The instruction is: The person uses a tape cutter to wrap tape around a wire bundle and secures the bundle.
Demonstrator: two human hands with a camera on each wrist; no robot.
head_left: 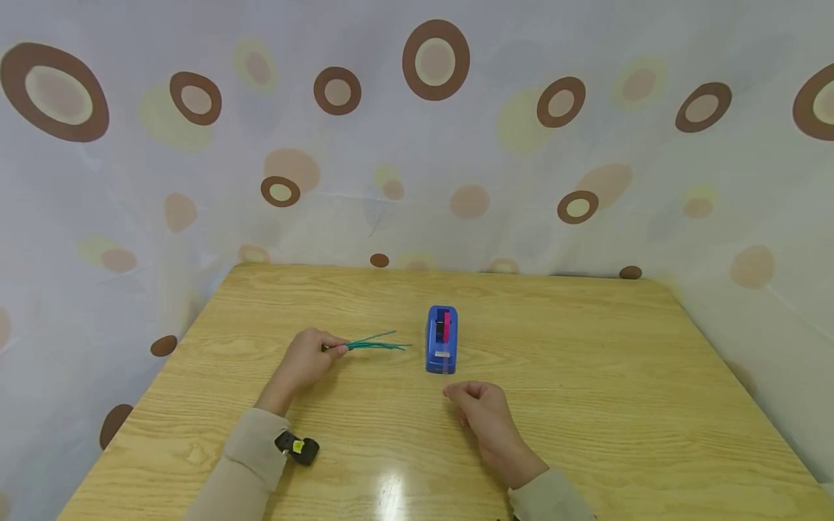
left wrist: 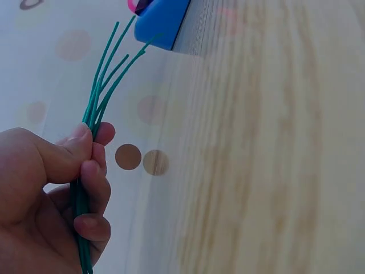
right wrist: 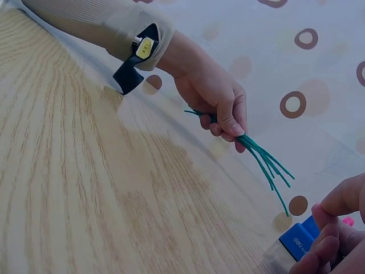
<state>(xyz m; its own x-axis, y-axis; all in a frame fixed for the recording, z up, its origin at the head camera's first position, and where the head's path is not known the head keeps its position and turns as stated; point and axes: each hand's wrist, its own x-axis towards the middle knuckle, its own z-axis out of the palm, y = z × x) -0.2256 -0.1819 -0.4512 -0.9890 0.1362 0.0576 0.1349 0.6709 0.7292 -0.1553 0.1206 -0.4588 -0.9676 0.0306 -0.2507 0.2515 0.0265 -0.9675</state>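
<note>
My left hand (head_left: 308,359) grips a bundle of thin green wire-like stems (left wrist: 94,111), thumb and fingers wrapped around it. The stems' free ends fan out toward a blue tape dispenser (head_left: 432,349). This dispenser, with a pink-cored roll (head_left: 447,327), stands on the table between and beyond both hands. From its front a faint, clear strip of tape (head_left: 446,368) runs toward me. My right hand (head_left: 487,421) is just in front of the dispenser, thumb and index finger pinching at the strip's end. In the right wrist view, those fingers overlap part of the dispenser (right wrist: 296,241).
A wood-grain table (head_left: 586,362) lies under everything. Behind it and at its sides hangs a pale curtain (head_left: 417,145) with brown ring patterns. A black strap device (head_left: 300,447) with a yellow label sits at the left sleeve cuff.
</note>
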